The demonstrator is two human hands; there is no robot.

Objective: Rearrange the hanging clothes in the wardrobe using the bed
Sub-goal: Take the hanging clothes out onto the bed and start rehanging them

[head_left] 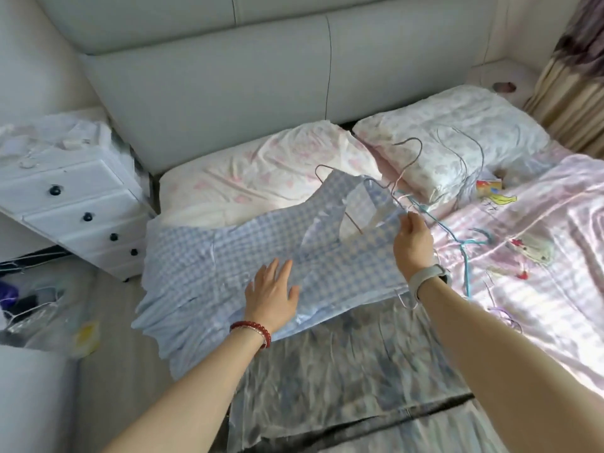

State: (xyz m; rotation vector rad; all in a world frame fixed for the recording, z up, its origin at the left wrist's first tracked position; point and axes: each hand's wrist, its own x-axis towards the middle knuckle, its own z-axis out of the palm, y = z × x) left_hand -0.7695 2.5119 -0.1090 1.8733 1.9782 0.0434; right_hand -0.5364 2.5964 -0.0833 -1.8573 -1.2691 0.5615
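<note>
your left hand (273, 294) rests flat on the checked dress (261, 243) spread on the bed (539, 289); your right hand (412, 241) pinches its shoulder by the wire hanger (369, 188). rehanging seems still ahead.

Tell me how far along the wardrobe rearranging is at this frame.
Early to middle, by the look of it. Done: several wire hangers and a grey patterned garment already lie on the bed. In hand: the left hand lies flat on a blue checked dress while the right hand pinches its shoulder at a wire hanger. Left: returning clothes; the wardrobe is out of view.
</note>
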